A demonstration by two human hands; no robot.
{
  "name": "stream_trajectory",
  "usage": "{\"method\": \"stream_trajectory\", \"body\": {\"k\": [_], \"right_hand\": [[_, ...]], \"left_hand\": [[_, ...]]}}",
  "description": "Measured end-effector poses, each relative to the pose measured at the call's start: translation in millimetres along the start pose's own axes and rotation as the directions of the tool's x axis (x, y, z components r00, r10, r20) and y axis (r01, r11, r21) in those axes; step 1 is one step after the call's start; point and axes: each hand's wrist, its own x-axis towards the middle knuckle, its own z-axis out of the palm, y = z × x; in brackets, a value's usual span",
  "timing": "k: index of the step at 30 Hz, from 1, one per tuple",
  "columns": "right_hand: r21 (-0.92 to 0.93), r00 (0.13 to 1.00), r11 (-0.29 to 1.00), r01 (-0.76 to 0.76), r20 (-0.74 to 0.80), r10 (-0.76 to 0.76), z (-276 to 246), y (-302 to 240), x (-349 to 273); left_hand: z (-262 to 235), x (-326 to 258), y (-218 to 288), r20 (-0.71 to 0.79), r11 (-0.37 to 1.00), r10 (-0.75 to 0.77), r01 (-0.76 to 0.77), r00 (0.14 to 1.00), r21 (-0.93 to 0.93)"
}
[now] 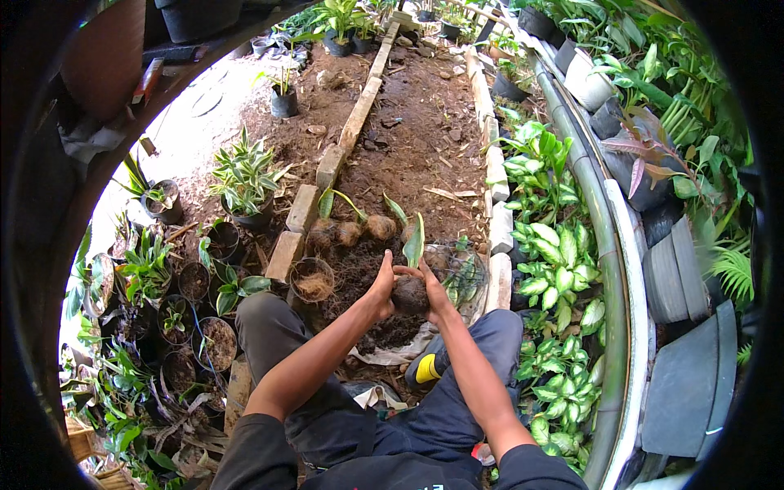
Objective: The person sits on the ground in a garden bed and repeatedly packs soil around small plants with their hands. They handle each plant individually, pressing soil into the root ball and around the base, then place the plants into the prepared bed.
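I see one soil ball (409,296) with a single green leaf (415,242) sticking up from it, held low over the dark soil pile (363,278) just ahead of the knees, roughly centre frame. Both hands cup it: left hand (380,287) presses the ball's left side, fingers curled onto it; right hand (434,287) wraps the right side and top, fingers bent over the ball, so both grasp the same clump. Just beyond, I count three more rooted clumps (351,233) lying in a row on the soil, two of them with green leaves. One small black pot (312,280) filled with brown fibre sits left of the pile, touching the left knee area. One wire basket (461,273) sits right of the hands. Left of the person I count about six small black pots (196,282) with soil or seedlings, close together, plus one bigger potted striped plant (245,180) and one potted plant (160,200) further left. A line of pale concrete blocks (304,208) runs up the left side of the bed, another line of blocks (498,220) up the right. Right of that, a band of variegated leafy plants (555,278), then one long grey pipe (604,269). One yellow-and-black shoe (425,369) shows under the right forearm.
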Motion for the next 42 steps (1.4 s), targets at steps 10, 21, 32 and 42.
{"method": "stream_trajectory", "body": {"k": [10, 21, 32, 42], "right_hand": [[0.514, 0.986, 0.845, -0.144, 0.146, 0.08, -17.8, 1.8, 0.9], [0.614, 0.988, 0.785, 0.081, 0.052, -0.143, -24.0, 33.2, 28.3], [0.678, 0.95, 0.727, 0.106, 0.148, -0.276, -44.9, 57.9, 53.3], [0.653, 0.965, 0.747, 0.127, 0.092, -0.245, -42.4, 48.9, 44.0]], "left_hand": [[14.2, -23.0, 15.5, -0.129, 0.973, -0.045, 0.072, 0.991, 0.22], [27.1, -4.7, -24.0, 0.461, -0.306, 0.819, -0.421, 0.342, 0.854], [14.0, 30.5, -46.6, 0.531, -0.44, 0.845, -0.488, 0.058, 0.754], [24.0, 27.9, -44.2, 0.563, -0.468, 0.81, -0.398, 0.165, 0.789]]}}
